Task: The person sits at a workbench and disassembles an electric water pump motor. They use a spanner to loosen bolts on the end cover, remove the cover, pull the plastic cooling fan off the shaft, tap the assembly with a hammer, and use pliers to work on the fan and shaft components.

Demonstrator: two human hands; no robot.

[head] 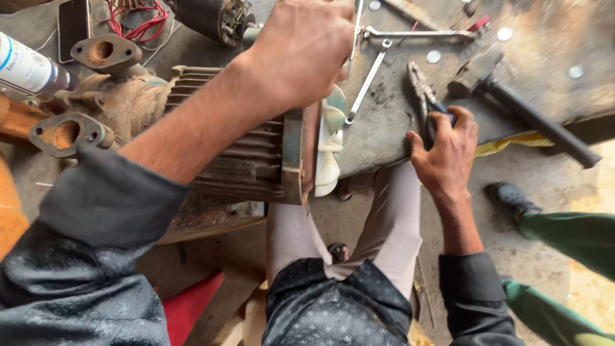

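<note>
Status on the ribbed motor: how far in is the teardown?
Done: the rear cover looks off, since the white plastic fan sits exposed on the rusty ribbed pump motor. In hand: the left hand presses at the fan end, while the right hand grips the blue-handled pliers on the metal bench. Left: the fan remains mounted.

Left hand (301, 54): fingertips and whatever they grip hidden behind the hand, cut by the top edge. White fan (328, 144): partly covered by the motor (237, 147) end plate. Pliers (428, 96): handles hidden under the right hand (448, 150). Red wires (138, 19), dark cylinder (211, 19): cut off at top edge. Bottle (25, 67): cut at left edge. Bystander's green-clad legs (570, 237): cut at right edge.
</note>
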